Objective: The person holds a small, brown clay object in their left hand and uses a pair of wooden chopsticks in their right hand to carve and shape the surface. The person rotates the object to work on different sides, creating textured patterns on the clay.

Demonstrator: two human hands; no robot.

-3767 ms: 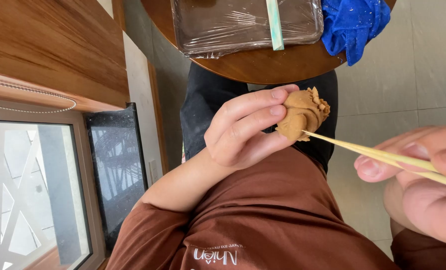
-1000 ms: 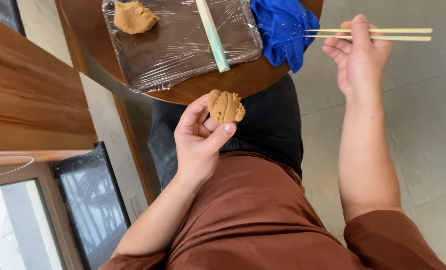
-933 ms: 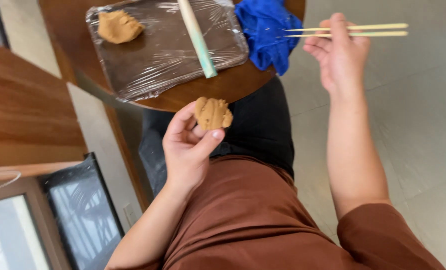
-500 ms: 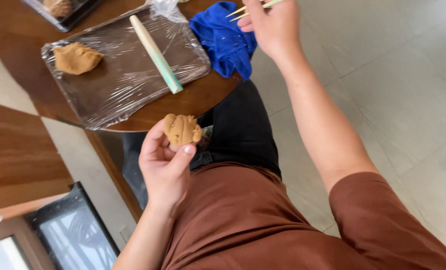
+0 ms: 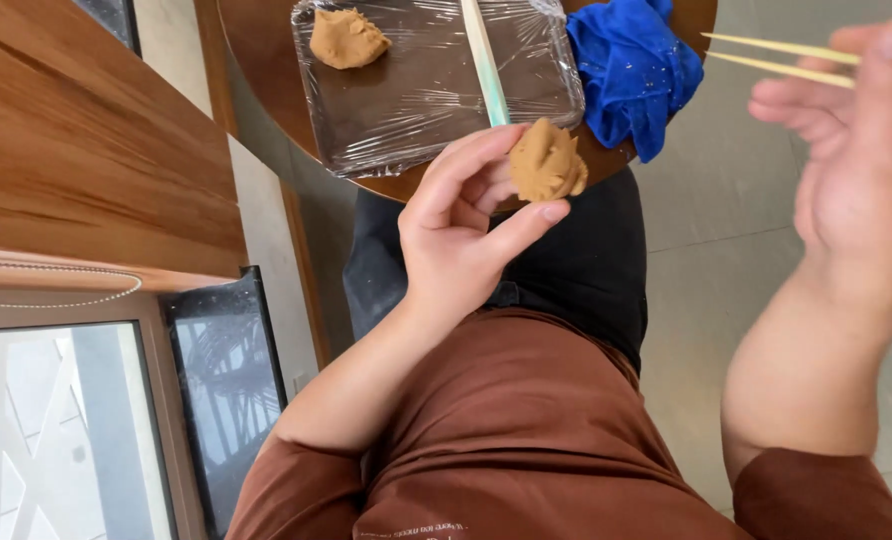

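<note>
My left hand (image 5: 461, 235) holds a small lump of brown dough (image 5: 546, 162) between thumb and fingertips, just in front of the round wooden table's edge (image 5: 266, 70). My right hand (image 5: 856, 165), close to the camera and blurred, grips a pair of thin wooden chopsticks (image 5: 776, 58) that point left toward the table. On the table lies a tray wrapped in clear film (image 5: 416, 100). A second lump of brown dough (image 5: 346, 38) rests on its far left corner. A pale green stick (image 5: 484, 62) lies across the tray.
A crumpled blue cloth (image 5: 631, 65) lies on the table beside the tray. A wooden cabinet (image 5: 76, 150) and a glass panel (image 5: 61, 430) stand on the left. Grey floor tiles (image 5: 706, 280) show on the right, and my brown shirt fills the bottom.
The view has swung over the table and back. My right hand with the chopsticks has come from over the table toward the camera. My left hand still holds the dough lump.
</note>
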